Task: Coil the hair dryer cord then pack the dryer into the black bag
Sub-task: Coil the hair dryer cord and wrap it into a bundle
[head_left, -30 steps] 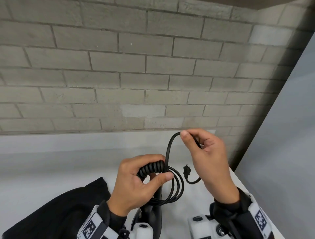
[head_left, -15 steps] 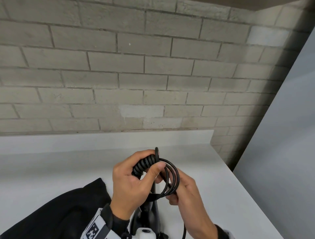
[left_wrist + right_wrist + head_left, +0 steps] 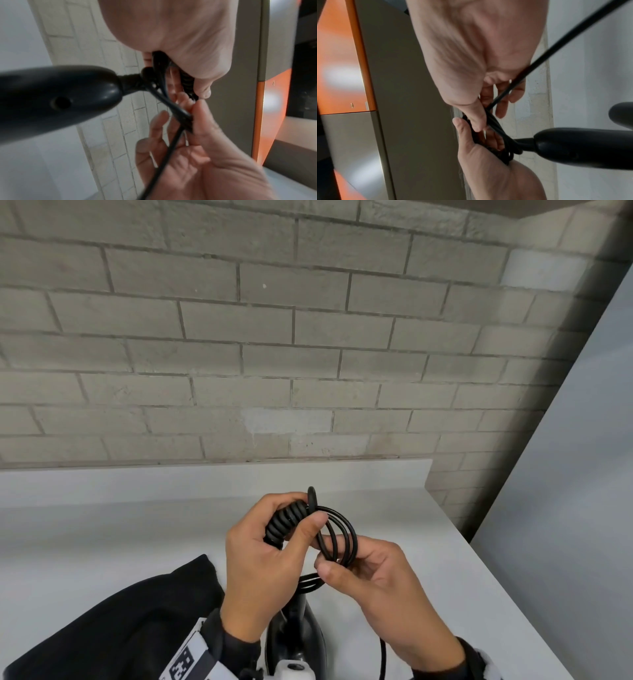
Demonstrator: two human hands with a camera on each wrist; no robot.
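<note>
My left hand (image 3: 274, 546) grips the ribbed spiral part of the black cord (image 3: 284, 520) together with several coiled loops (image 3: 339, 537), held above the white counter. My right hand (image 3: 363, 573) pinches the loops from the right, thumb on top, and a loose strand (image 3: 383, 655) hangs down from it. The black hair dryer (image 3: 294, 635) hangs below my hands; its handle (image 3: 56, 98) fills the left wrist view and shows as the same handle (image 3: 583, 148) in the right wrist view. The black bag (image 3: 113, 625) lies on the counter at lower left. The plug is hidden.
The white counter (image 3: 102, 529) runs back to a grey brick wall (image 3: 274, 337). A pale panel (image 3: 565, 508) closes off the right side past the counter's edge. An orange and grey cabinet (image 3: 351, 81) shows in the wrist views.
My right hand came down from holding a raised loop of cord with the plug dangling, laid that loop onto the coil, and now pinches the coil beside my left hand.
</note>
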